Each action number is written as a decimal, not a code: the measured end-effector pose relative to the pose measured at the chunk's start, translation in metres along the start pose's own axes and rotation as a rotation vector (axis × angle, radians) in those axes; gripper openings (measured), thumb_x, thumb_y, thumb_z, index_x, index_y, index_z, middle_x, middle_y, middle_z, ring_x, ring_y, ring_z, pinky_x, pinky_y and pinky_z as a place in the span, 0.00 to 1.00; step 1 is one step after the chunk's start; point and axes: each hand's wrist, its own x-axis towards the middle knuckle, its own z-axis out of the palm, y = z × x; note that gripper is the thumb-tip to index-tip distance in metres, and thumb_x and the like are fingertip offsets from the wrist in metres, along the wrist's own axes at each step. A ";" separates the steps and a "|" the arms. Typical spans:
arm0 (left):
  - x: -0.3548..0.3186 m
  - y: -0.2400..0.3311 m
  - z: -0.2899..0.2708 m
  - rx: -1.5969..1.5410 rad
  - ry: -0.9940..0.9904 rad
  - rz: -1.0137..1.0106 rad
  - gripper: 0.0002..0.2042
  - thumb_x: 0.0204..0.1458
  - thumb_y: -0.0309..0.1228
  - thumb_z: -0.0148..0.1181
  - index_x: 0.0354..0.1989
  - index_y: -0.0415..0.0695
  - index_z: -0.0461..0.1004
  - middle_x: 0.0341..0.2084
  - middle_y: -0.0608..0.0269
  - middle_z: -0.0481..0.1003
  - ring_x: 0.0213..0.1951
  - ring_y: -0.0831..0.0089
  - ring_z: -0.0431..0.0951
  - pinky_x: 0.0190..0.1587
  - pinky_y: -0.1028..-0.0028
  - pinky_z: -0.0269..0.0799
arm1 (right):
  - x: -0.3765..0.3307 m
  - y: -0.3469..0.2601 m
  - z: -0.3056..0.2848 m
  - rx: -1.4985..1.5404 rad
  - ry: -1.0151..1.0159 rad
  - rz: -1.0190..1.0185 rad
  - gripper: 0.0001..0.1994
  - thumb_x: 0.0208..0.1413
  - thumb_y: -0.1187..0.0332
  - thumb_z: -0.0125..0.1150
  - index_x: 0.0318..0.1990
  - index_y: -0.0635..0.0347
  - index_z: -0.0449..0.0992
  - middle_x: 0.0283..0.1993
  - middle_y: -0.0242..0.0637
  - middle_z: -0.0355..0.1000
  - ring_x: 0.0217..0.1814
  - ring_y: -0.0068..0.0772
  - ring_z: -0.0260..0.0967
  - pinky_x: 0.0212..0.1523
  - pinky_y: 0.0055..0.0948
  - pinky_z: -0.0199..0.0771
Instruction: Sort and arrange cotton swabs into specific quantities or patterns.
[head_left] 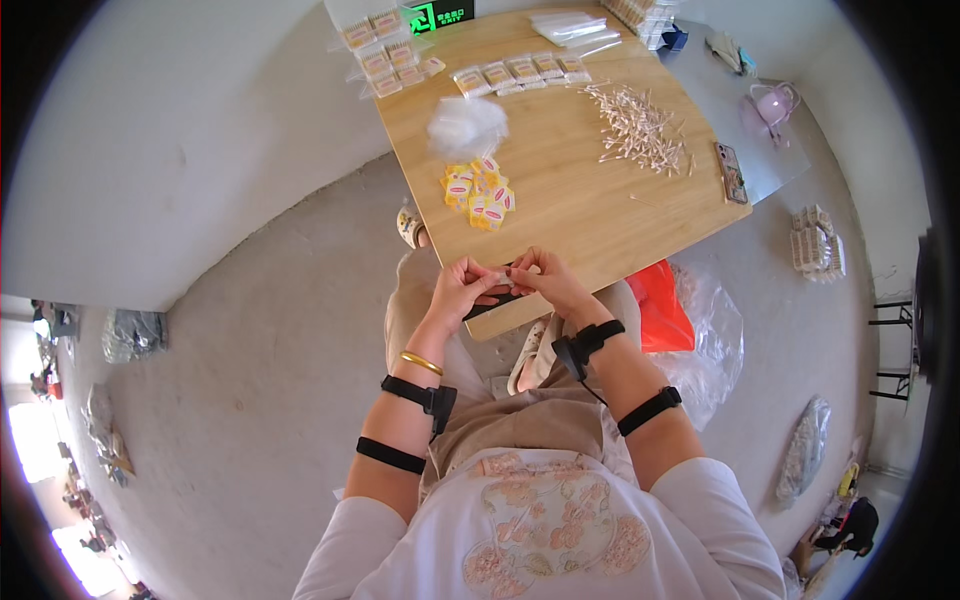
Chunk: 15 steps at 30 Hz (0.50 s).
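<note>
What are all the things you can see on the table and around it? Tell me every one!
wooden table: one, light brown, centre top
small clear packet: one, pinched between both hands at the near table edge
yellow and red packets: a small pile, middle of the table
fluffy white heap: one, behind that pile
pale thin sticks: a scattered pile, right side of the table
filled clear bags: a row, pale orange inside, far edge
phone: one, dark, right table edge
red bag: one, on the floor under the table's right corner
left hand: gold bangle and black straps on the arm
right hand: black straps on the arm
</note>
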 end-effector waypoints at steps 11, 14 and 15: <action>-0.004 0.004 0.007 -0.011 -0.024 0.023 0.07 0.62 0.28 0.58 0.38 0.42 0.65 0.43 0.50 0.79 0.45 0.61 0.83 0.44 0.70 0.83 | 0.011 -0.010 -0.007 -0.280 -0.020 0.087 0.17 0.55 0.59 0.71 0.37 0.61 0.71 0.30 0.33 0.74 0.29 0.22 0.73 0.30 0.21 0.74; -0.002 0.003 0.007 0.038 0.007 -0.014 0.07 0.63 0.30 0.56 0.38 0.42 0.65 0.43 0.51 0.78 0.46 0.59 0.82 0.45 0.68 0.83 | 0.012 -0.017 -0.005 -0.289 -0.027 0.110 0.17 0.54 0.59 0.72 0.35 0.61 0.71 0.27 0.33 0.73 0.28 0.21 0.71 0.28 0.21 0.71; -0.001 0.003 0.006 0.040 0.005 -0.011 0.07 0.63 0.30 0.56 0.38 0.42 0.65 0.43 0.51 0.78 0.46 0.59 0.82 0.45 0.68 0.83 | 0.012 -0.017 -0.004 -0.289 -0.025 0.106 0.17 0.54 0.59 0.72 0.35 0.61 0.71 0.27 0.33 0.73 0.28 0.21 0.71 0.28 0.21 0.71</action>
